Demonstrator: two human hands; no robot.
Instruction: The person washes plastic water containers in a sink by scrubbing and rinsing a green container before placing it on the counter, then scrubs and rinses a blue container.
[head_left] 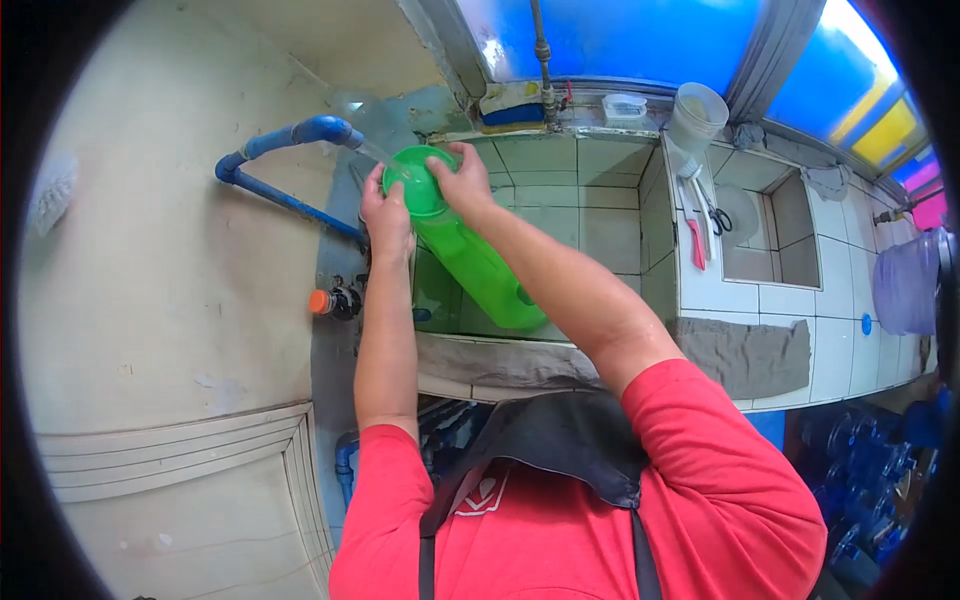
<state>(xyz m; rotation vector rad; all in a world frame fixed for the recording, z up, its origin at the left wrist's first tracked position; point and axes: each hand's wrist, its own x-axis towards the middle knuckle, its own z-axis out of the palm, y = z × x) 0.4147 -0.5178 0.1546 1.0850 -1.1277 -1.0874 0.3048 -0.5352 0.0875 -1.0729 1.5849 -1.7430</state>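
A round, shallow green lid (416, 168) is held between both my hands in a stream of water from the blue pipe (328, 130). My left hand (388, 215) grips its left side, thumb pressed on the inner face. My right hand (460, 182) clasps the opposite edge, with the thumb also over the inside. Just below the lid, a long green plastic container (485, 270) leans in the tiled basin (560, 165). Whether lid and container touch is hidden by my hands and forearms.
A grey cloth (500, 362) lies along the basin's front edge, another (745, 355) on the right counter. Scissors (719, 215), a red-handled tool (696, 245) and a white brush (690, 170) rest beside a square recess. A translucent bucket (697, 115) stands behind.
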